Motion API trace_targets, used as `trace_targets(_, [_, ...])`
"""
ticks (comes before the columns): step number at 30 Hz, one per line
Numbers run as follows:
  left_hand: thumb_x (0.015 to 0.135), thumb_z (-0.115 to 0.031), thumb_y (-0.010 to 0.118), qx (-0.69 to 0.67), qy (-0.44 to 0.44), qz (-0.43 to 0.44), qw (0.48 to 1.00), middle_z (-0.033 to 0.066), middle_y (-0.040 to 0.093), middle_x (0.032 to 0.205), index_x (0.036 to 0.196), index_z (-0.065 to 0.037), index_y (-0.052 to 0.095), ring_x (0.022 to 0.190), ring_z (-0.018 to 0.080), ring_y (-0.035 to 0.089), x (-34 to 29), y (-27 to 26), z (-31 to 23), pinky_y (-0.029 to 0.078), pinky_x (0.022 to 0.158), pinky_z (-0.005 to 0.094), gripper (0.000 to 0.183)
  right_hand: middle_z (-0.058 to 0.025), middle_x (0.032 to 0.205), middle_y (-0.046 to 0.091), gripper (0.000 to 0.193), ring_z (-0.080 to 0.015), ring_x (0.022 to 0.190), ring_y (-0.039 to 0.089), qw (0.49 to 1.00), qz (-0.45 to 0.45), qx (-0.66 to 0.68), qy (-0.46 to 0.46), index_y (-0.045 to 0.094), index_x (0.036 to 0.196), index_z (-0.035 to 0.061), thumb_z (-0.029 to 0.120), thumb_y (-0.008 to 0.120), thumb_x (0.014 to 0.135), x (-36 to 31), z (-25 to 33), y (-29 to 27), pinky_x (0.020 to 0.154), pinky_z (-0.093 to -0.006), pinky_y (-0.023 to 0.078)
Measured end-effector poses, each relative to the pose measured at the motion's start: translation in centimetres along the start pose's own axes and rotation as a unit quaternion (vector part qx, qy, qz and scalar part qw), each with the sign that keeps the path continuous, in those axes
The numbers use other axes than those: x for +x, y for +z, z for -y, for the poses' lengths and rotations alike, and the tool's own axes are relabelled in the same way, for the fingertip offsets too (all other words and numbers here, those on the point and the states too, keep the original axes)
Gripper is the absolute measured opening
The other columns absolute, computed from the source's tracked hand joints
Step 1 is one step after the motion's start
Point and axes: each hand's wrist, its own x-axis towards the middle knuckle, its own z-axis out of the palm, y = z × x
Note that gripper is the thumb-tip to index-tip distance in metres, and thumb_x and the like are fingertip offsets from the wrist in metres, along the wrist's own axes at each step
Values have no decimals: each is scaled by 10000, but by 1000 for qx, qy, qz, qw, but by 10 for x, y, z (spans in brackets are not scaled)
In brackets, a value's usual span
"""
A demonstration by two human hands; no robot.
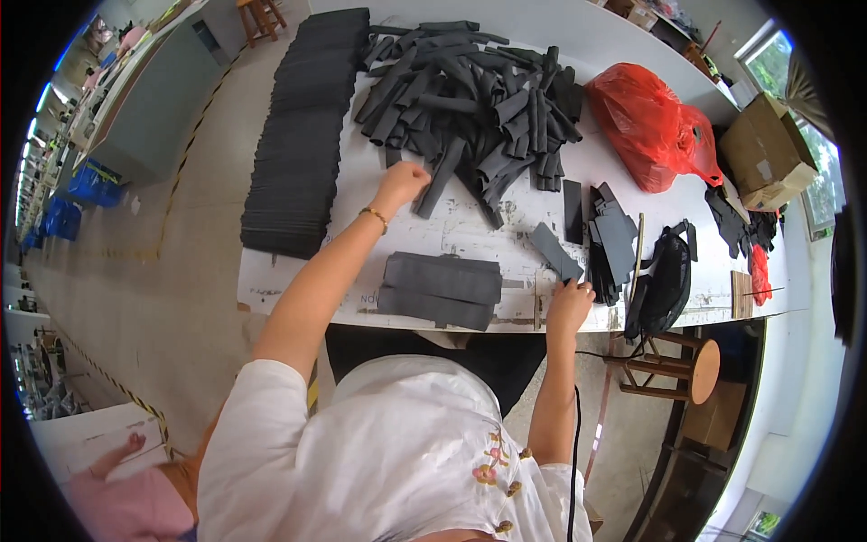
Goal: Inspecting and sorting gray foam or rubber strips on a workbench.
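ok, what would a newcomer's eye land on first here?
The big red plastic bag, vivid on the right of the white table. Then the jumbled heap of black strips at the far middle, and the long, tight row of black pieces along the left edge.

Pale floor (203, 298), yellow-black tape lines (192, 124) | scuffed white worktable (519, 210) | round wooden stool (705, 371) stands right, second stool (259, 18) far left | white wall (795, 361), windows (774, 68) show daylight, foliage (768, 61)

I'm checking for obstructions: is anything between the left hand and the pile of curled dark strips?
Nothing visible: the left hand is at the near edge of the pile, with a dark strip right beside it. The red bag sits off to the right.
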Motion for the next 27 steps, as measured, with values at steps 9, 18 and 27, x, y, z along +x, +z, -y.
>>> trace_targets(9, [789, -113, 704, -227, -107, 69, 966, 129, 677, 855, 1004, 3, 631, 736, 206, 676, -14, 5, -33, 552, 651, 345, 255, -198, 917, 600, 204, -366, 912, 582, 965, -172, 187, -73, 533, 1075, -40, -3, 567, 877, 0, -15, -28, 776, -461, 466])
trace_targets(18, [825, -42, 719, -539, -181, 64, 820, 107, 662, 953, 1013, 38, 603, 821, 219, 675, -65, -32, -56, 579, 773, 361, 235, -160, 858, 448, 310, -346, 749, 449, 890, 67, 407, -193, 440, 845, 7, -1, 727, 729, -4, 77, -109, 669, -433, 403])
trace_targets(27, [907, -151, 664, -654, -204, 115, 719, 158, 656, 1030, 1022, 8, 565, 995, 353, 662, -93, -30, -91, 584, 845, 486, 220, -140, 1035, 595, 441, -346, 956, 538, 863, 21, 430, -264, 594, 1128, 11, 67, 780, 733, -23, 112, -140, 802, -423, 459])
